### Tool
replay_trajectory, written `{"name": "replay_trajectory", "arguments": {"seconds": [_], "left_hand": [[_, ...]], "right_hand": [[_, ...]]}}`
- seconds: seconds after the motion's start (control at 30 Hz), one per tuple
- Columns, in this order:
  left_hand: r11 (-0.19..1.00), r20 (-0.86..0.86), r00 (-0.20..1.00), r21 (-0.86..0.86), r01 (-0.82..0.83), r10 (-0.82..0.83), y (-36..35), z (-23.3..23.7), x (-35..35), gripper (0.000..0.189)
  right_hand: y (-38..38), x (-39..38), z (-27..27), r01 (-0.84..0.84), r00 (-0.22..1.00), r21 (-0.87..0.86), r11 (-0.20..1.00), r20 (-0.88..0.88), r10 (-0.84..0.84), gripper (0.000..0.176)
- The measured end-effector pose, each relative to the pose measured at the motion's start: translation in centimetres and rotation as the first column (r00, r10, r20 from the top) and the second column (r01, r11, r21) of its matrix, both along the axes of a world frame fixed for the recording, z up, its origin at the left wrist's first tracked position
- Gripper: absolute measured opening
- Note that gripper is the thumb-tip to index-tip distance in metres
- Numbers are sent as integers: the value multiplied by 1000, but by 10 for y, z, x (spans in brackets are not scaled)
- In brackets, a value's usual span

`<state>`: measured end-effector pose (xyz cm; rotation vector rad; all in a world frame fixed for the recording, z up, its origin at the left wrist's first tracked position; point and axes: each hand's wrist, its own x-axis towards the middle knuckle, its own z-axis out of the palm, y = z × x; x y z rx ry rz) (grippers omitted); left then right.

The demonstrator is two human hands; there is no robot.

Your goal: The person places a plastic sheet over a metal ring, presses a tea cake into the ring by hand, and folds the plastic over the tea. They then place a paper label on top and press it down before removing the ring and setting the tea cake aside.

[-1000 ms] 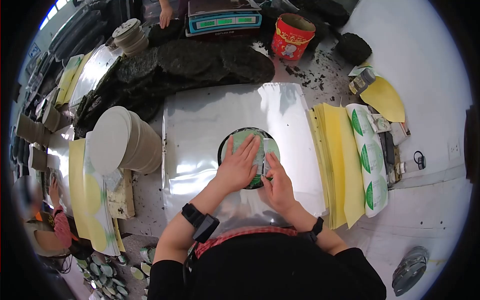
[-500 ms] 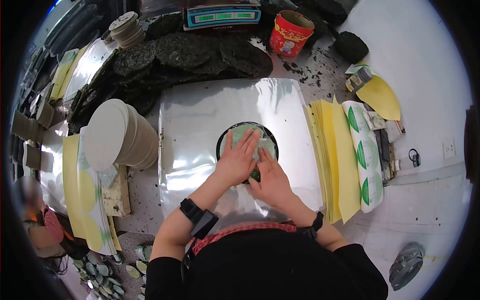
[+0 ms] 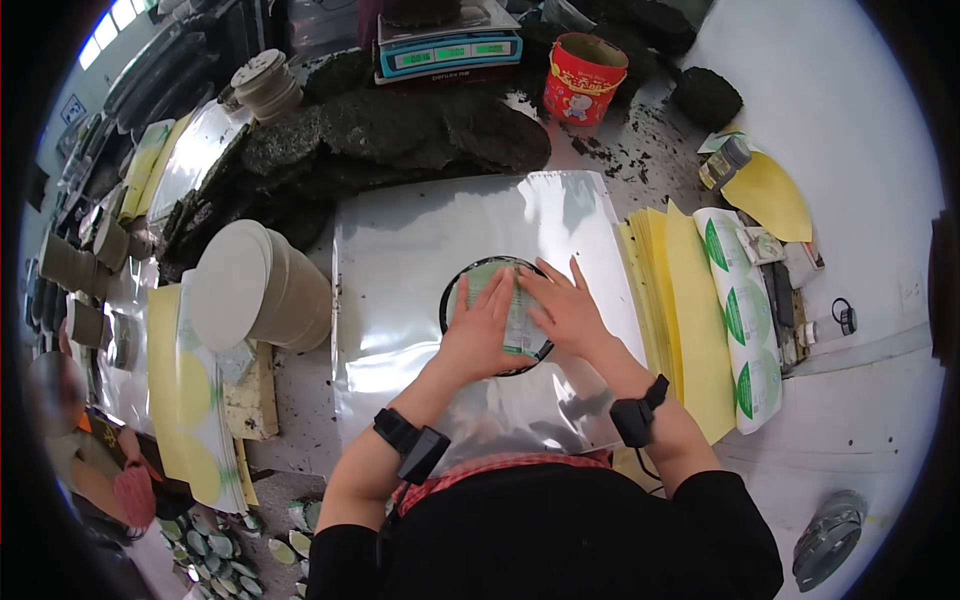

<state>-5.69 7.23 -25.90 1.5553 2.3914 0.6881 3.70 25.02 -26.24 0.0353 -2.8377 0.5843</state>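
A round dark-rimmed piece with a pale green label [image 3: 520,325] lies on the shiny silver sheet [image 3: 390,260]. My left hand [image 3: 480,328] rests flat on the left part of the label, fingers extended and slightly apart. At its upper right edge, my right hand [image 3: 566,308] touches the label with its fingers spread. Neither hand is closed round anything. Parts of the label and the dark rim are hidden under the hands.
Stacked pale discs [image 3: 235,285] stand left of the sheet, yellow sheets [image 3: 695,320] and a green-white label strip [image 3: 735,310] right. Behind are dark layered slabs [image 3: 400,130], a scale [image 3: 450,55] and a red bucket [image 3: 583,80]. Another person [image 3: 95,470] is at far left.
My right hand has moved up and right, its fingers now spread over the upper right edge. My left hand is lower on the label. The whole view has shifted slightly.
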Motion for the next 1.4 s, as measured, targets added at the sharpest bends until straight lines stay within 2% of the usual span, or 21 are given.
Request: {"name": "replay_trajectory", "arguments": {"seconds": [0.13, 0.2, 0.3, 0.4, 0.5, 0.6, 0.63, 0.7, 0.73, 0.77, 0.83, 0.87, 0.9, 0.93, 0.97, 1.0, 1.07, 1.13, 1.23, 1.3, 1.4], "left_hand": [[999, 27, 999, 39, 21, -22, 2, 2, 0, 115], [993, 36, 998, 109, 47, -51, -1, 0, -2, 107], [811, 502, 865, 501, -301, 11, -23, 0, -27, 83], [830, 300, 932, 453, -326, 202, -6, -7, -47, 50], [937, 143, 939, 116, -330, 313, 22, -15, -63, 29], [947, 102, 991, 302, -111, 83, 21, 49, -40, 17], [949, -1, 998, 310, -57, 60, 12, 65, -25, 17], [942, -209, 978, 331, 50, 21, -10, 89, -4, 16], [934, -27, 995, 347, -85, 101, -30, 83, -17, 15], [918, 89, 966, 299, -259, 243, -54, 83, -24, 13], [835, 238, 889, 316, -451, 391, -106, 52, -36, 12], [794, 328, 842, 308, -524, 428, -120, 41, -25, 9], [764, 325, 822, 319, -561, 468, -126, 18, -9, 7], [793, 284, 859, 342, -505, 425, -121, 6, 13, 7], [812, 310, 895, 395, -429, 322, -113, -13, 28, 8], [804, 361, 894, 429, -413, 266, -99, -13, 39, 12], [850, -31, 992, 519, -90, 124, -87, 11, 36, 27], [785, -354, 893, 620, 3, 276, -91, 37, 26, 41], [937, -327, 929, 346, -55, 175, -85, 74, -10, 70], [908, -182, 980, 418, -1, 85, -82, 28, -29, 74], [852, -62, 994, 521, -43, 88, -76, 27, -35, 76]], "right_hand": [[-4, 12, 9, 204, 952, -224, 953, -180, -247, 42], [-28, 6, 9, -24, 993, -289, 957, -119, -11, 44], [-55, -4, -5, 31, 999, 78, 996, -41, -28, 56], [-58, 0, -10, -2, 999, 196, 981, 38, -6, 65], [-58, -2, -5, -25, 994, 225, 974, 108, 0, 73], [-62, -3, -1, 4, 978, 180, 984, 202, -41, 69], [-68, -4, -3, 62, 980, 189, 980, 176, -96, 61], [-82, 17, 32, -239, 961, -24, 971, -150, 233, 53], [-83, 26, 60, -414, 868, -70, 907, -329, 371, 49], [-77, 39, 82, -404, 806, -230, 885, -546, 226, 41], [-35, 55, 68, 101, 878, -512, 853, -358, -318, 50], [2, 51, 12, 281, 877, -613, 739, -148, -456, 60], [7, 50, -18, 407, 913, -310, 859, 108, -393, 64], [5, 50, -36, 400, 848, 39, 916, 364, -386, 68], [-3, 39, -40, 233, 940, -266, 935, 307, -147, 73], [-27, 34, -11, 185, 983, -667, 722, 131, -131, 74], [-39, 13, 29, -26, 998, -720, 693, -61, -26, 74], [-35, 0, 50, -176, 976, -476, 861, -197, 91, 75], [-36, -10, 48, -298, 929, -346, 890, -319, 188, 74], [-38, -16, 40, -319, 917, -357, 878, -351, 190, 72], [-40, -26, 41, -331, 905, -389, 860, -387, 173, 66]]}}
